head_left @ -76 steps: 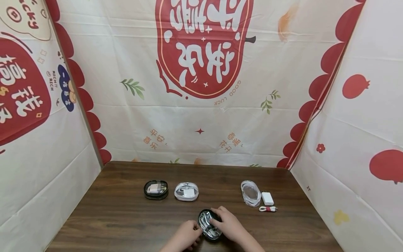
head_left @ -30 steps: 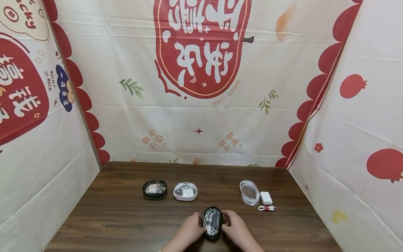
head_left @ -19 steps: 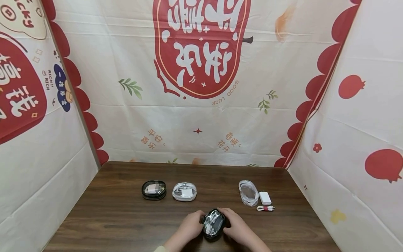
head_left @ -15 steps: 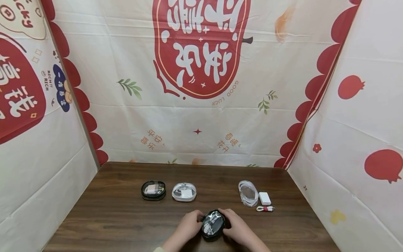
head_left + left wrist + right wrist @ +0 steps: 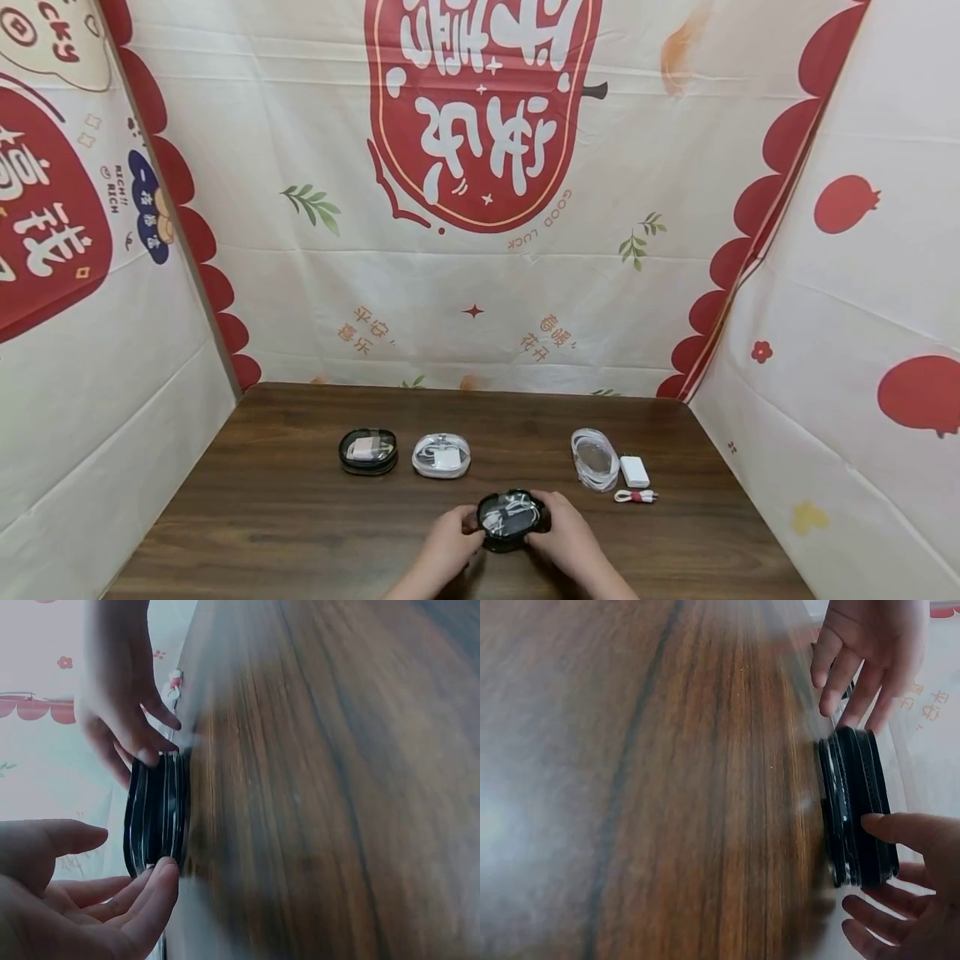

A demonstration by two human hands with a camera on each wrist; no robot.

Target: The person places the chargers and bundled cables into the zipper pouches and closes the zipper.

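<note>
The person's left hand [image 5: 446, 546] and right hand [image 5: 568, 533] are apart, one at either end of a black oval case [image 5: 510, 518], each gripping its end with thumb and fingers. The case, its clear window showing white cable, is near the table's front edge, slightly right of middle; whether it touches the wooden table [image 5: 300, 533] is hard to tell. Toward the far edge, left of middle, lies a second black case [image 5: 367, 452]; just right of it, a white-rimmed case [image 5: 441, 456]. Nearer the far right corner are a clear, pale-rimmed oval pouch [image 5: 595, 460], a white charger block [image 5: 634, 472] just beside it, and a short white cable [image 5: 626, 496] with a red band before the block.
</note>
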